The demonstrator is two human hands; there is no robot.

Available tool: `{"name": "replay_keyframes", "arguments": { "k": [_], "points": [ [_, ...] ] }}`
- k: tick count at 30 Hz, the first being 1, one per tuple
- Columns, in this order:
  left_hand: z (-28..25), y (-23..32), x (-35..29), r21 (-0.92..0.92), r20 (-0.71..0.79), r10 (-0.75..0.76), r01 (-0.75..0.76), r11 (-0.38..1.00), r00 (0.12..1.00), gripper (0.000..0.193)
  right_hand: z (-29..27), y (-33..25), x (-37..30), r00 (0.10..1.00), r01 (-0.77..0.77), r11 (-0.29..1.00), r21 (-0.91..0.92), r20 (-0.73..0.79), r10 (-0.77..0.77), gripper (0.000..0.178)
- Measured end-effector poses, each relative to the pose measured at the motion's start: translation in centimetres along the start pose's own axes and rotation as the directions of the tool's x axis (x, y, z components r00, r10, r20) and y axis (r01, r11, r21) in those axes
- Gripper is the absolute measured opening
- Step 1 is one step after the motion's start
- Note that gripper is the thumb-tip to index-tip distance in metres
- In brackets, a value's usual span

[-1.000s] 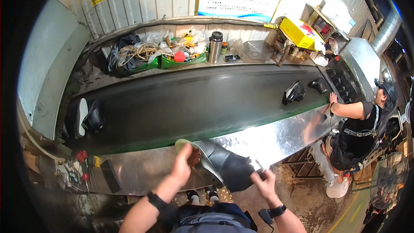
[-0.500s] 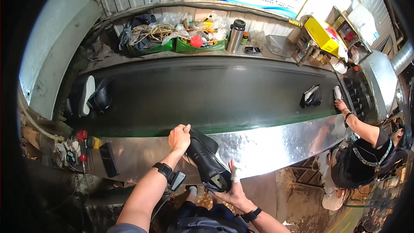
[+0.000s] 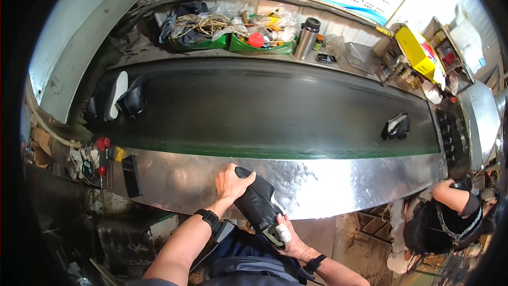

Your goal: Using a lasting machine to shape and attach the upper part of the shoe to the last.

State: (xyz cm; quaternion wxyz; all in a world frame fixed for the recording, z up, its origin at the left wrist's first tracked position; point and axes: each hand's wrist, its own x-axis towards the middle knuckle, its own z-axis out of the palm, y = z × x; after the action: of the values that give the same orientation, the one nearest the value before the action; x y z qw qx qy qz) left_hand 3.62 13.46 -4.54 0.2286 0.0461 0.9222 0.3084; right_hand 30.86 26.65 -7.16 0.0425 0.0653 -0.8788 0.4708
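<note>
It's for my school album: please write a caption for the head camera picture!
Left hand and right hand hold a black shoe by a shiny metal ledge, with a dark belt beyond.

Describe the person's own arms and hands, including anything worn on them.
The left hand and right hand are both ungloved, with bare forearms. A wide black wristband circles the left wrist; a grey box shows beside that forearm, its attachment unclear. A slimmer black band circles the right wrist, and a white wrap covers one right-hand digit.
</note>
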Motion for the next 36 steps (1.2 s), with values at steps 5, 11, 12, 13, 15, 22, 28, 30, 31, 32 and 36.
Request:
{"name": "replay_keyframes", "arguments": {
  "k": [5,11,12,13,15,22,28,30,31,32,36],
  "points": [
    [-1.0,-3.2,0.6,-0.197,-0.079,-0.097,0.079,0.977,0.992,0.051,-0.2,-0.9,1.8,0.995,-0.075,0.978,0.197,0.082,0.060,0.101],
    [-6.3,-6.5,-6.0,-0.430,-0.204,-0.189,0.086,0.899,0.961,0.043,-4.1,-9.3,4.4,0.939,-0.310,0.632,0.710,0.331,0.089,0.089],
    [-7.3,-7.1,-7.4,-0.466,-0.206,-0.193,0.077,0.881,0.959,0.041,-4.0,-6.6,5.2,0.867,-0.484,0.565,0.668,0.451,0.211,0.108],
    [-8.5,-7.8,-8.9,-0.456,-0.263,-0.184,0.046,0.889,0.947,0.040,-5.0,-13.6,9.7,0.841,-0.530,0.480,0.699,0.365,0.399,0.097],
    [-10.9,-7.2,-11.6,-0.421,-0.359,-0.146,-0.020,0.907,0.922,0.040,-4.0,-14.2,13.0,0.680,-0.717,0.276,0.640,0.558,0.476,0.084],
    [-20.6,-16.9,-27.0,-0.549,-0.690,-0.369,-0.119,0.827,0.622,0.035,8.2,-23.2,14.8,0.761,-0.628,0.589,0.509,0.562,0.325,0.050],
    [-27.6,-29.4,-40.6,-0.593,-0.799,-0.592,-0.293,0.750,0.104,0.030,22.9,-34.9,12.1,0.823,-0.421,0.596,0.684,0.565,-0.067,0.027],
    [-30.1,-34.0,-46.1,-0.581,-0.777,-0.629,-0.383,0.718,0.000,0.029,27.2,-40.2,10.8,0.766,-0.469,0.552,0.690,0.628,-0.134,0.029],
    [-31.7,-35.8,-49.4,-0.755,-0.529,-0.819,-0.564,0.335,0.221,0.030,29.2,-42.5,10.1,0.732,-0.507,0.557,0.658,0.670,-0.126,0.027],
    [-33.2,-36.5,-52.5,-0.783,-0.249,-0.839,-0.611,-0.119,0.483,0.032,31.1,-44.6,9.6,0.696,-0.543,0.561,0.625,0.708,-0.115,0.025],
    [-33.8,-39.7,-59.3,-0.470,-0.571,-0.690,-0.866,-0.170,0.445,0.041,38.4,-52.5,7.3,0.584,-0.673,0.520,0.526,0.809,-0.062,0.017]
  ]
}}
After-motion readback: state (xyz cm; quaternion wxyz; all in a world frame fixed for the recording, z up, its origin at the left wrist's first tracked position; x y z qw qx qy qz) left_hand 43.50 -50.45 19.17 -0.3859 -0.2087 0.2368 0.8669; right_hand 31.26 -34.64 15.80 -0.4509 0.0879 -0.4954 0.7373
